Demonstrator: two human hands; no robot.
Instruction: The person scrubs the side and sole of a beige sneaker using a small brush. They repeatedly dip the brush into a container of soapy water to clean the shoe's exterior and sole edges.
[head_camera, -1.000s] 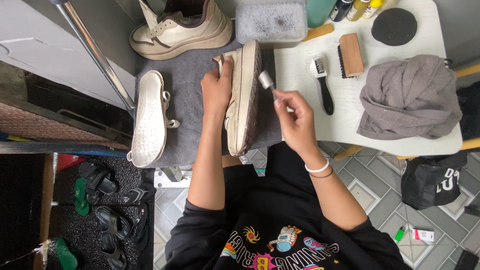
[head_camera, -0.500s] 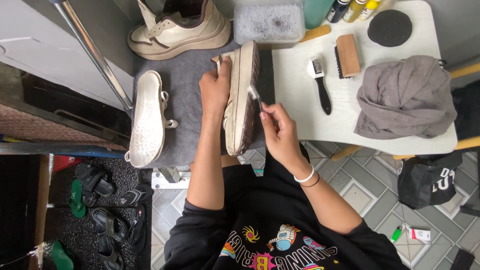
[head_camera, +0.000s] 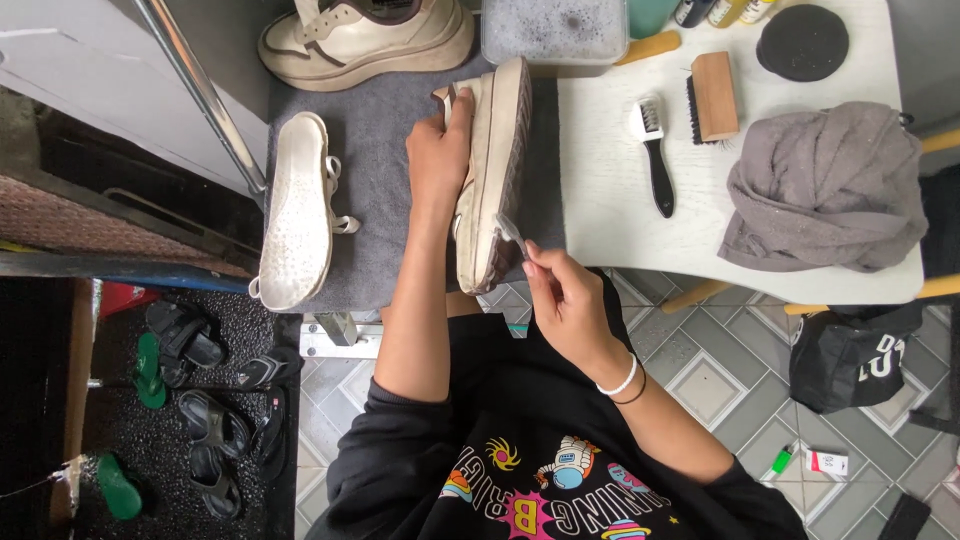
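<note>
While I watch from the head camera, looking straight down:
Left hand: left hand (head_camera: 438, 150) grips the cream sneaker (head_camera: 490, 175) by its upper, fingers wrapped over it, propping it on edge.
Sneaker position: it stands sideways on the grey mat (head_camera: 375, 190), sole facing right, heel end near the table edge closest to the person.
Right hand: right hand (head_camera: 565, 300) is closed around a small brush (head_camera: 512, 234), whose head touches the sole rim near the heel.
Mat neighbours: a white insole-up sandal (head_camera: 297, 210) lies left of the hand; a second sneaker (head_camera: 365, 40) sits at the far end.
White table: I note a black-handled brush (head_camera: 655, 160), a wooden brush (head_camera: 712, 97), a grey cloth (head_camera: 825, 190), a tub of suds (head_camera: 553, 28).
Floor: dark bag (head_camera: 850, 355) on the tiles; sandals (head_camera: 195, 400) at left.
</note>
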